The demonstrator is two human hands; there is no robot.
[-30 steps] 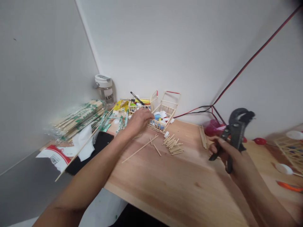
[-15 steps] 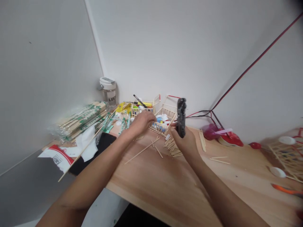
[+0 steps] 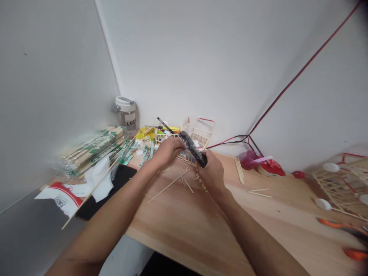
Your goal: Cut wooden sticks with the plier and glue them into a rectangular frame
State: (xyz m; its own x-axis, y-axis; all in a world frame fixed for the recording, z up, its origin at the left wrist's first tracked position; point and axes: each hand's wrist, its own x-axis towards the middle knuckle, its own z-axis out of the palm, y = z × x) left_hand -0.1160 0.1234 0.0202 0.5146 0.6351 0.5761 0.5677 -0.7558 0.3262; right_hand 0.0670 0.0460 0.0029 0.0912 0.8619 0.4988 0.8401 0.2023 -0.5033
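Observation:
My left hand (image 3: 168,152) is curled over the near wall of a small crate built from wooden sticks (image 3: 186,157), which holds bottle caps and other small coloured pieces. My right hand (image 3: 212,172) grips a black-handled cutting tool (image 3: 194,148), with its head tilted up and left towards my left hand. The tool's jaws sit just above the crate, and my hands hide much of the crate's front. Loose wooden sticks (image 3: 168,186) lie on the table below my left wrist.
The wooden table (image 3: 178,234) ends at a near edge and meets white walls. A wrapped bundle of sticks (image 3: 94,149) and a lidded jar (image 3: 126,113) stand at the left. A stick lattice (image 3: 339,188), spoons and a red-and-black cable (image 3: 287,84) lie rightward.
My right hand has moved left and brought the black tool down beside the crate, its head now tilted towards my left hand. My left hand stays at the crate.

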